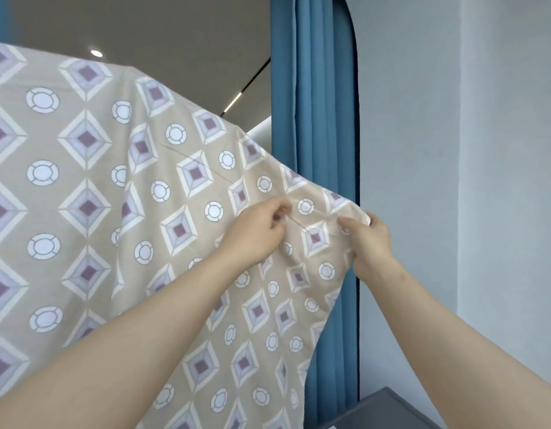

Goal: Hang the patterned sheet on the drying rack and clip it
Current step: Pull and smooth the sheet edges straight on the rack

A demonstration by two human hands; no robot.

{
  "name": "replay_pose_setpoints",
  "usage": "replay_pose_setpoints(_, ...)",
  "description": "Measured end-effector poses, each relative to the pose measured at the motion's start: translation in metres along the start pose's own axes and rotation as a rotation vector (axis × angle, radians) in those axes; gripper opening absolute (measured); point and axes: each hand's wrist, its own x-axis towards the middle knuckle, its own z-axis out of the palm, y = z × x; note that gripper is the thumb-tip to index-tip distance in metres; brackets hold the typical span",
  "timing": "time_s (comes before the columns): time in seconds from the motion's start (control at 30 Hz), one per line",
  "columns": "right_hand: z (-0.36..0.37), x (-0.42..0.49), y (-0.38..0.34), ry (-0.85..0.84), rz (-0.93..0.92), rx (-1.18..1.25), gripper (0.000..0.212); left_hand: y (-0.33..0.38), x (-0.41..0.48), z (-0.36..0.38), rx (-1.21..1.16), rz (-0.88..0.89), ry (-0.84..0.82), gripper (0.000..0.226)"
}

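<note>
The patterned sheet [91, 193], beige with purple diamonds and white circles, hangs high across the left and middle of the head view, draped over something I cannot see. My left hand [255, 233] pinches a fold of the sheet near its right side. My right hand [368, 243] grips the sheet's right edge, thumb on the front and fingers behind. The cloth between the two hands is pulled fairly taut. No drying rack bar or clip shows; the sheet hides whatever carries it.
A blue curtain [317, 119] hangs just behind the sheet's right edge. A pale wall [453, 150] fills the right side. The corner of a grey box [388, 410] sits at the bottom right. A grey ceiling with lights is above.
</note>
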Motion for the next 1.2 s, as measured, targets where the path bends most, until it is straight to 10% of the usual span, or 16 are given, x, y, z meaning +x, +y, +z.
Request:
replay_pose_setpoints(0.53, 0.003, 0.069, -0.078, 0.261, -0.459, -0.267, 0.012, 0.039, 0.068, -0.005, 0.172, 0.280, 0.049, 0.040)
replay_pose_setpoints(0.97, 0.032, 0.082, -0.037, -0.110, -0.160, -1.207, 0.062, 0.005, 0.082, -0.033, 0.505, 0.365, 0.112, 0.038)
replay_pose_setpoints(1.2, 0.083, 0.058, -0.020, -0.582, -0.094, -0.664, 0.063, 0.001, 0.080, -0.050, 0.682, 0.406, 0.109, 0.043)
